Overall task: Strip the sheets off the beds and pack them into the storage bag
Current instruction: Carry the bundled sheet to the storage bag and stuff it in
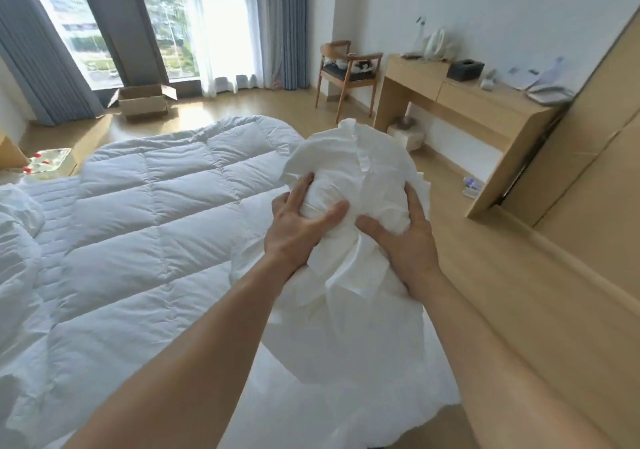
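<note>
Two bare forearms [194, 344] reached forward from the bottom of the head view, and both hands were clamped on a bunched white sheet [349, 168] held up above the foot corner of the bed. The left hand [298, 233] gripped the bundle's left side, its fingers [299, 190] curled over the cloth and its thumb pressed across the front folds. The right hand [407, 240] gripped the opposite side, its thumb dug into the creases at the centre and its fingers [415, 199] wrapped round the far edge, partly hidden by fabric. The crumpled mass rose above the fingertips of both hands, while the rest of the sheet fell between the wrists and spread down over the corner of the mattress toward the wooden floor [460, 275]. To the left, a quilted white duvet [138, 206] lay rumpled across the bed. Beyond it an open cardboard box [143, 100] sat on the floor in front of the window [162, 22], between blue-grey curtains [34, 64]. A wooden chair [346, 70] stood beside a light wood desk [485, 112] along the right wall, with a dark tissue box [465, 69] and a telephone [547, 93] on top.
</note>
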Motion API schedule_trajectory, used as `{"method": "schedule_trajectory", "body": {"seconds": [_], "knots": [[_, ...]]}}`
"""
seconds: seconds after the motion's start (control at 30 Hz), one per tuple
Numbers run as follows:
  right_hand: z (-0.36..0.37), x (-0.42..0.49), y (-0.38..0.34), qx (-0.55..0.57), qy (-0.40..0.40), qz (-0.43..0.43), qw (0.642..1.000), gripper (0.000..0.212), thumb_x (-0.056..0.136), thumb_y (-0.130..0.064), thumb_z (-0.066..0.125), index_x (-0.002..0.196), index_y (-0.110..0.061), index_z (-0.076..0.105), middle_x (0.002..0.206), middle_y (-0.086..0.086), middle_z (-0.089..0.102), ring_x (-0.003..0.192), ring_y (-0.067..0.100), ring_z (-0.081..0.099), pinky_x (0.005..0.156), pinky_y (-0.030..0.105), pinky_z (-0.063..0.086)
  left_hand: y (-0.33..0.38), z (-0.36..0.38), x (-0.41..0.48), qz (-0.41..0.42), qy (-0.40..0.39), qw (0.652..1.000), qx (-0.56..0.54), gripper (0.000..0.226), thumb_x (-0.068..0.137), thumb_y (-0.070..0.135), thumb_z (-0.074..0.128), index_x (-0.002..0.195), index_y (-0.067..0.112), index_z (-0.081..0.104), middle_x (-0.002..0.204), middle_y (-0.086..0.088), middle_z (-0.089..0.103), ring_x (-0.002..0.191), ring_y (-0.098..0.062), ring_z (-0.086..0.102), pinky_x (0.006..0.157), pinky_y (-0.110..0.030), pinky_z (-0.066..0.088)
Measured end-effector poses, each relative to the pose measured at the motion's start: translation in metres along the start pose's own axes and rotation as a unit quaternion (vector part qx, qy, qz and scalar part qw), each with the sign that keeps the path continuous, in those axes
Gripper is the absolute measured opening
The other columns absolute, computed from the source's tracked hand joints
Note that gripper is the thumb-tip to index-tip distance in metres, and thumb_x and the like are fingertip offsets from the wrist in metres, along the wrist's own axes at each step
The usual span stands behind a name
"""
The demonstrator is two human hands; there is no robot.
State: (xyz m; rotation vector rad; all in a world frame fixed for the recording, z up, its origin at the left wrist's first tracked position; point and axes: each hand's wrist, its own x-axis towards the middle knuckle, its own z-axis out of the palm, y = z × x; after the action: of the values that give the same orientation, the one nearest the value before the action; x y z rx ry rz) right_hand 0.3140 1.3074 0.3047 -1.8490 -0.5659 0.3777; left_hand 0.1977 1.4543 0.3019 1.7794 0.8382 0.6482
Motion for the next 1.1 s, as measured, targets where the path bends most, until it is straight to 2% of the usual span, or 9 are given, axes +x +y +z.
{"method": "schedule_trajectory", "body": {"seconds": [0.17,0.27,0.47,0.53,0.6,0.7,0.9,0.97,1.1], "knots": [[-0.107,-0.019,-0.026,0.006,0.087,-0.032,0.996,0.119,0.041,-0.089,0.075,0.144,-0.063,0.02,0.146,-0.006,0.045,0.126,0.024,0.052,0.103,0.051,0.047,0.085,0.061,-0.02,0.072,-0.06,0.995,-0.02,0.086,0.052,0.085,0.065,0.13,0.067,0.034,0.132,0.011,0.036,0.116,-0.017,0.05,0.103,-0.048,0.045],[-0.174,-0.027,-0.026,0.028,0.131,-0.046,0.99,0.12,0.041,-0.087,0.078,0.144,-0.062,0.022,0.145,-0.007,0.047,0.127,0.021,0.053,0.102,0.049,0.048,0.133,0.111,-0.031,0.112,-0.097,0.989,-0.024,0.086,0.05,0.086,0.066,0.127,0.07,0.034,0.128,0.013,0.037,0.109,-0.013,0.051,0.101,-0.047,0.047],[-0.315,-0.039,-0.005,0.046,0.242,-0.052,0.968,0.119,0.042,-0.086,0.076,0.145,-0.061,0.021,0.14,-0.013,0.048,0.121,0.017,0.055,0.094,0.037,0.049,0.222,0.241,-0.057,0.177,-0.164,0.97,-0.022,0.076,0.046,0.089,0.066,0.113,0.081,0.032,0.126,0.019,0.034,0.107,-0.009,0.048,0.102,-0.046,0.046],[-0.368,-0.044,0.004,0.031,0.278,-0.042,0.959,0.117,0.042,-0.087,0.074,0.142,-0.065,0.019,0.143,-0.011,0.047,0.121,0.02,0.054,0.097,0.042,0.049,0.251,0.291,-0.07,0.19,-0.191,0.963,-0.029,0.072,0.047,0.088,0.068,0.109,0.084,0.03,0.126,0.019,0.034,0.107,-0.01,0.049,0.101,-0.046,0.046],[-0.421,-0.05,0.013,0.01,0.307,-0.035,0.951,0.115,0.041,-0.088,0.073,0.14,-0.067,0.018,0.144,-0.009,0.046,0.123,0.022,0.053,0.102,0.048,0.047,0.277,0.339,-0.086,0.207,-0.216,0.953,-0.039,0.073,0.05,0.087,0.068,0.111,0.083,0.028,0.126,0.019,0.033,0.101,-0.006,0.048,0.098,-0.043,0.046],[-0.491,-0.059,0.027,-0.006,0.343,-0.04,0.939,0.114,0.044,-0.087,0.073,0.142,-0.065,0.019,0.143,-0.011,0.047,0.123,0.022,0.053,0.102,0.049,0.047,0.309,0.405,-0.109,0.236,-0.244,0.939,-0.056,0.079,0.052,0.085,0.067,0.122,0.076,0.031,0.125,0.018,0.033,0.093,0.002,0.046,0.09,-0.036,0.043],[-0.589,-0.078,0.065,-0.009,0.403,-0.034,0.915,0.114,0.05,-0.087,0.071,0.147,-0.059,0.017,0.144,-0.018,0.046,0.125,0.02,0.052,0.104,0.052,0.046,0.355,0.516,-0.143,0.264,-0.307,0.913,-0.054,0.082,0.057,0.082,0.066,0.13,0.068,0.03,0.129,0.016,0.032,0.109,-0.015,0.048,0.1,-0.042,0.045],[-0.618,-0.08,0.077,-0.008,0.419,-0.029,0.907,0.115,0.049,-0.087,0.071,0.147,-0.06,0.017,0.14,-0.02,0.046,0.123,0.019,0.052,0.101,0.048,0.047,0.367,0.552,-0.149,0.271,-0.329,0.903,-0.057,0.084,0.057,0.083,0.065,0.131,0.067,0.029,0.127,0.017,0.029,0.111,-0.016,0.048,0.101,-0.043,0.046],[-0.68,-0.076,0.101,-0.011,0.458,-0.017,0.889,0.116,0.048,-0.085,0.073,0.146,-0.06,0.018,0.127,-0.025,0.045,0.116,0.014,0.052,0.093,0.037,0.046,0.389,0.63,-0.157,0.285,-0.36,0.885,-0.074,0.089,0.054,0.086,0.061,0.134,0.064,0.029,0.126,0.017,0.03,0.109,-0.015,0.048,0.09,-0.034,0.043]]}}
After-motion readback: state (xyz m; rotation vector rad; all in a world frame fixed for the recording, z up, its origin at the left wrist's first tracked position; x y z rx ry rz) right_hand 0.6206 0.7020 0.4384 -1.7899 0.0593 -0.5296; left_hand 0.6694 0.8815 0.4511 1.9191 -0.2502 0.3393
